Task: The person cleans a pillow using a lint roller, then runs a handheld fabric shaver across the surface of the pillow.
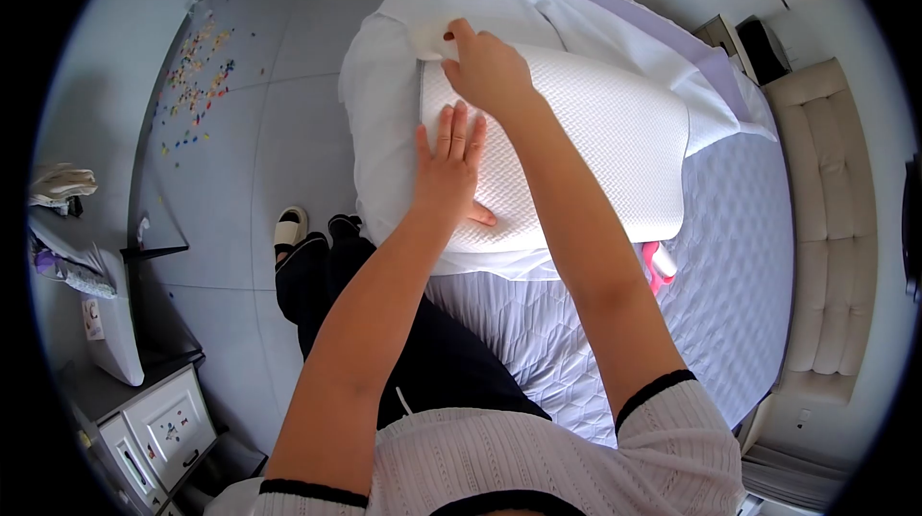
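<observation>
A white pillow (595,141) with a textured surface lies on white fabric (384,132) on the bed. My left hand (449,165) rests on the pillow's near left part, its fingers spread and holding nothing. Beyond it, at the pillow's far left corner, my right hand (483,64) has its fingers curled in a pinch by the white fabric. What lies between those fingers is too small to make out.
Beside the pillow on the quilted grey mattress (740,228) lies a pink and white object (660,264). A padded headboard (821,218) stands at the right. Small colourful pieces (197,74) are scattered on the floor at the left, above a white cabinet (171,430).
</observation>
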The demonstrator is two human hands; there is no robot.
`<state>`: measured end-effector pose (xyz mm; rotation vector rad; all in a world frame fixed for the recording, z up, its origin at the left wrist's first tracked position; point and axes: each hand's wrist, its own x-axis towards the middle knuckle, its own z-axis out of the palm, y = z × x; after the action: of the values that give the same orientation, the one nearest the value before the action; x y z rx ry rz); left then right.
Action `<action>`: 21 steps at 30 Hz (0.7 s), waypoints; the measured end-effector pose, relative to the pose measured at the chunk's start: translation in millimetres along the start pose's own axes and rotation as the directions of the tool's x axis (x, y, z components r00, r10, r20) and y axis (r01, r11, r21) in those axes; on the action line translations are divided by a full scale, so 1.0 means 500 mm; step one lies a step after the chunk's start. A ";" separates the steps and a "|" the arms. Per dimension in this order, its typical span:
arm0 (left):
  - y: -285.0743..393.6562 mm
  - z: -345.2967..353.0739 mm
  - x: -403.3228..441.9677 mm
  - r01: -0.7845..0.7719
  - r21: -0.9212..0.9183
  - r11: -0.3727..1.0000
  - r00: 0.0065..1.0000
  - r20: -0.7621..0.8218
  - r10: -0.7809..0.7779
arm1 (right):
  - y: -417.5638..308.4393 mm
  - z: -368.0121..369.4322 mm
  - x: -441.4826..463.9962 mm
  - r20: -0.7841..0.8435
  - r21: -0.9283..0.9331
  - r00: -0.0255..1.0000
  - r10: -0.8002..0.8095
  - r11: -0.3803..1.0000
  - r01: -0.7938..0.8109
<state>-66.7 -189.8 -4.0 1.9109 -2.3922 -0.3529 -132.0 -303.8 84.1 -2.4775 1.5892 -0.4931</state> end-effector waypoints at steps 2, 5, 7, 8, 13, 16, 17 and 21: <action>-0.001 0.003 -0.003 -0.014 -0.020 1.000 0.997 -0.080 0.012 | 0.006 -0.002 0.046 0.039 -0.007 0.999 0.018 1.000 -0.018; -0.007 0.013 -0.001 -0.048 -0.063 0.997 0.994 -0.099 0.042 | 0.030 0.018 0.118 0.099 -0.021 0.994 0.037 0.999 -0.035; -0.008 0.013 0.001 -0.044 -0.064 0.997 0.995 -0.089 0.039 | 0.053 0.038 0.158 0.112 -0.049 0.994 0.008 0.999 -0.003; -0.008 0.012 0.001 -0.046 -0.065 0.997 0.996 -0.081 0.040 | 0.063 0.043 0.177 0.115 -0.049 0.993 0.005 0.999 0.001; -0.010 0.018 0.001 -0.053 -0.069 0.996 0.994 -0.102 0.046 | 0.050 0.011 0.196 0.338 0.000 0.923 0.185 0.981 -0.196; -0.011 0.022 0.001 -0.055 -0.074 0.996 0.992 -0.122 0.045 | 0.046 -0.003 0.183 0.330 -0.021 0.938 0.111 0.994 -0.110; -0.010 0.024 0.002 -0.053 -0.075 0.996 0.992 -0.122 0.044 | 0.048 -0.005 0.174 0.331 -0.023 0.937 0.110 0.994 -0.108; -0.008 0.028 0.001 -0.048 -0.076 0.996 0.990 -0.138 0.037 | 0.047 -0.015 0.112 0.159 -0.021 0.985 -0.063 0.998 0.067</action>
<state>-65.4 -189.0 -18.6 1.7860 -2.2924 -0.2996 -133.3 -364.1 94.3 -2.5236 1.4683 -0.2779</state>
